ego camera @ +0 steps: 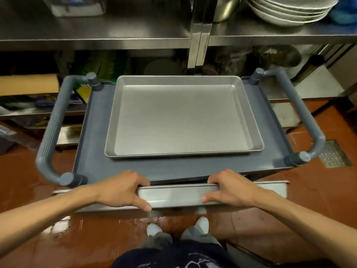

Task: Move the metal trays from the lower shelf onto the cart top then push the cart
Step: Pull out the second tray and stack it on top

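A grey cart top (92, 151) fills the middle of the head view, with a shallow metal tray (181, 117) lying flat on it. Below the cart's near edge a second metal tray (173, 195) sticks out from the lower shelf, only its near rim and wall showing. My left hand (121, 189) grips that rim left of centre, fingers over the top and thumb on the outer wall. My right hand (229, 187) grips the same rim right of centre. Another tray edge (272, 187) shows beneath, reaching out to the right.
Grey tubular handles stand at the cart's left (52, 130) and right (305, 113) ends. A steel counter (96, 35) with stacked white plates (289, 10) runs behind the cart, with cluttered shelves under it. Wet red floor tiles (77, 238) and a floor drain (334, 153) lie around my feet.
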Available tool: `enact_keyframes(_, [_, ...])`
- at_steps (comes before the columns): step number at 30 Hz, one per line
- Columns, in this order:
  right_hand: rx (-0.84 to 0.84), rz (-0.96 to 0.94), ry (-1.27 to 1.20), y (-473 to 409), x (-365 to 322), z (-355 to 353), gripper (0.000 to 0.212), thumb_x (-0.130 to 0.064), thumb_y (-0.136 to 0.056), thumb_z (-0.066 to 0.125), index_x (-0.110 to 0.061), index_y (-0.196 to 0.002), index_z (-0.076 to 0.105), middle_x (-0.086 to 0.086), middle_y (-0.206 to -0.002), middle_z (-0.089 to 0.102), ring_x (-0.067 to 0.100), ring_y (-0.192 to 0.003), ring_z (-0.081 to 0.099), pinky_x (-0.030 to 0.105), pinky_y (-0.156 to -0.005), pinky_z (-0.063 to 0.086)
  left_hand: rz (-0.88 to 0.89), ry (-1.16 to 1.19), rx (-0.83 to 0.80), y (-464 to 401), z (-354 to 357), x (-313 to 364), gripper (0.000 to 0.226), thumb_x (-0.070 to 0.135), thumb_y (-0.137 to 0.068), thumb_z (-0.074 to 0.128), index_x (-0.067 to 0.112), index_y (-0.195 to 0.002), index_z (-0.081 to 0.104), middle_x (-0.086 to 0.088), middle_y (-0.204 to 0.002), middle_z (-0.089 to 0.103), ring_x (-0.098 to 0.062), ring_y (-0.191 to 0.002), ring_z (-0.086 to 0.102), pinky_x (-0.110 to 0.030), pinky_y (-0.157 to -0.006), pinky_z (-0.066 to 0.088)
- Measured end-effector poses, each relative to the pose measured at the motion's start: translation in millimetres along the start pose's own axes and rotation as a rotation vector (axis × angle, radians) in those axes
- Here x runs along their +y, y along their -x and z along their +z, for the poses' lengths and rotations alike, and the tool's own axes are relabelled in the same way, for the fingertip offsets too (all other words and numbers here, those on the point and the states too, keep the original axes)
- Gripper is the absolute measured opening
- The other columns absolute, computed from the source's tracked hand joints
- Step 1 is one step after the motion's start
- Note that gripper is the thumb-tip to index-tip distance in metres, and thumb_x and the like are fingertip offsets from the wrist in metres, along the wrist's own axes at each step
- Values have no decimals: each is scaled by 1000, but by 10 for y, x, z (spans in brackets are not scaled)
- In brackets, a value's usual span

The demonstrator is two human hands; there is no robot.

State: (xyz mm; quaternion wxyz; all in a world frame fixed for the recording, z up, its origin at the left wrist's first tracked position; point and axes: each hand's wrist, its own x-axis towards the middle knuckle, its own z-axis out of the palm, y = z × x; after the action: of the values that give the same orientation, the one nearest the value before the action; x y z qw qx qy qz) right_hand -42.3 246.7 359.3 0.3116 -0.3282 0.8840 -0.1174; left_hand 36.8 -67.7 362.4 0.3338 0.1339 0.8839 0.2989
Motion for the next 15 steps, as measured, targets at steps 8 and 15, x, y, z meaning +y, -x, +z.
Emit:
enact_keyframes(8, [48, -103, -43, 342, -108, -975, 49, -69, -77, 61, -27, -56, 48, -6, -54, 49, 7, -50, 43, 27, -49, 32, -14, 96, -40, 134, -713, 716, 53, 61, -69, 80, 11, -82, 68, -5, -68, 59, -17, -58, 50, -17, -51, 33])
enact_keyframes(15, [184, -228, -3, 474, -229, -1849, 64, -80, -63, 59, -16, -69, 67, 4, -64, 63, 13, -55, 56, 27, -47, 40, -6, 63, 38, 350, -1408, 1194, 52, 69, -65, 78, 25, -92, 74, -5, -84, 73, -26, -77, 68, -39, -61, 51])
